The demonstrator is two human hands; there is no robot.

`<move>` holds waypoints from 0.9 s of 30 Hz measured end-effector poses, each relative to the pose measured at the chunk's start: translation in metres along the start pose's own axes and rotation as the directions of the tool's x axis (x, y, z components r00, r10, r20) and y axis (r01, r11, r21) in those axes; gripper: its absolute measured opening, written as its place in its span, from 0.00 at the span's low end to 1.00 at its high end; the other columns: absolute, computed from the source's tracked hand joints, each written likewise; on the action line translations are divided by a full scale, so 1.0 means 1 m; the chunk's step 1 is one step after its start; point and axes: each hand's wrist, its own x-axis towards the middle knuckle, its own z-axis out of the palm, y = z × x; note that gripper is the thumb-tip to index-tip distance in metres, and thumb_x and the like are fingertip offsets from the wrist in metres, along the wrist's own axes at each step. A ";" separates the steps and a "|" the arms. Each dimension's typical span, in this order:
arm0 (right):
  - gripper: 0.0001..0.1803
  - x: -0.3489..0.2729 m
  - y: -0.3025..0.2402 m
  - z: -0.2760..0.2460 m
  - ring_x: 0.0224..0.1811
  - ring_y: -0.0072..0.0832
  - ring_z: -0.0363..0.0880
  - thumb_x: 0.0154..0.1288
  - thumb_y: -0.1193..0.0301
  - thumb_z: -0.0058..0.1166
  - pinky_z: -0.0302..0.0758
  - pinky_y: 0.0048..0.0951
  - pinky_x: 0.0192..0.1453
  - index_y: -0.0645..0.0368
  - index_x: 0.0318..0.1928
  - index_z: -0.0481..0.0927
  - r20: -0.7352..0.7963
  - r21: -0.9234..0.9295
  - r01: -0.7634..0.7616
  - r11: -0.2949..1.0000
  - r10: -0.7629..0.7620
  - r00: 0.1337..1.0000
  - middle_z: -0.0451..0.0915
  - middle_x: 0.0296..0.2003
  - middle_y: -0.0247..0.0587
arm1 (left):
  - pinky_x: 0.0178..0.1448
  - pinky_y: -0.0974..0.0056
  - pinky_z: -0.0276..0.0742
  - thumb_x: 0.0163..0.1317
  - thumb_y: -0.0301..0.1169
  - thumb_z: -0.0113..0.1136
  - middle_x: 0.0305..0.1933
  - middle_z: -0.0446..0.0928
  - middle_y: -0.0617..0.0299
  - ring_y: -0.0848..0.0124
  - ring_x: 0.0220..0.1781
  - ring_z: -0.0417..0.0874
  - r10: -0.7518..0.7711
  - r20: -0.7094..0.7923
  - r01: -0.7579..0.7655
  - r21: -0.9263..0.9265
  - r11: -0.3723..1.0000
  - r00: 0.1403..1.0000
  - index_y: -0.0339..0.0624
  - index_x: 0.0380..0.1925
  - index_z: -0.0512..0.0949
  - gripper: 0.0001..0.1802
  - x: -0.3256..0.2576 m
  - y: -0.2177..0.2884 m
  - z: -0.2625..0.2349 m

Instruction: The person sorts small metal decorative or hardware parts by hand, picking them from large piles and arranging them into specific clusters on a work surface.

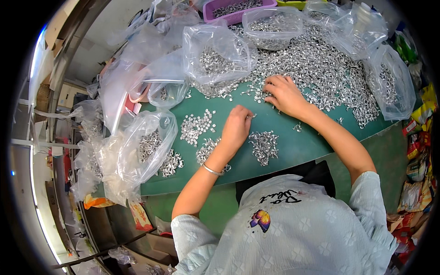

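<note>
Between the fingertips of my left hand, a small silvery metal piece is pinched above the green tabletop. My right hand rests at the near edge of a big heap of curved metal pieces; its bent fingers are apart and touch the heap. A small pile of curved pieces lies just right of my left wrist. Left of that hand are a scatter of small pale round pieces and another small pile, partly hidden by my forearm.
Clear plastic bags of metal pieces stand at the back, right and left. A purple basket and a clear tub sit at the far side. Coloured packages lie beyond the table's right end.
</note>
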 end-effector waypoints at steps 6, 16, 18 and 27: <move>0.08 -0.031 -0.022 -0.025 0.47 0.41 0.76 0.57 0.74 0.60 0.72 0.41 0.53 0.60 0.39 0.81 0.216 0.161 0.044 0.986 -0.079 0.973 0.80 0.37 0.43 | 0.53 0.55 0.74 0.60 0.18 0.55 0.43 0.77 0.47 0.49 0.47 0.79 0.024 -0.012 -0.024 -0.013 1.000 1.000 0.32 0.39 0.77 0.07 -0.022 0.024 -0.004; 0.12 -0.061 -0.036 -0.020 0.51 0.48 0.77 0.62 0.80 0.50 0.72 0.42 0.58 0.66 0.46 0.79 0.176 0.342 0.010 0.940 -0.075 0.982 0.80 0.45 0.51 | 0.68 0.58 0.66 0.64 0.17 0.46 0.59 0.74 0.45 0.52 0.63 0.74 -0.079 -0.141 0.055 -0.167 0.984 0.987 0.35 0.56 0.72 0.20 -0.063 0.051 0.014; 0.14 -0.064 -0.039 -0.023 0.54 0.48 0.76 0.65 0.78 0.49 0.71 0.41 0.61 0.65 0.50 0.78 0.177 0.408 -0.051 0.912 -0.023 0.984 0.79 0.50 0.51 | 0.62 0.62 0.71 0.67 0.19 0.47 0.53 0.76 0.51 0.61 0.57 0.78 -0.249 -0.292 0.134 -0.362 0.923 0.924 0.32 0.53 0.73 0.15 -0.074 0.057 0.012; 0.19 -0.057 -0.059 0.014 0.70 0.42 0.63 0.74 0.64 0.45 0.59 0.42 0.73 0.61 0.58 0.75 0.256 0.559 -0.014 0.829 -0.156 0.954 0.74 0.61 0.47 | 0.53 0.65 0.77 0.72 0.34 0.47 0.48 0.78 0.51 0.67 0.47 0.80 -0.128 0.723 0.657 -0.675 -0.335 0.679 0.29 0.59 0.69 0.22 -0.165 0.080 0.053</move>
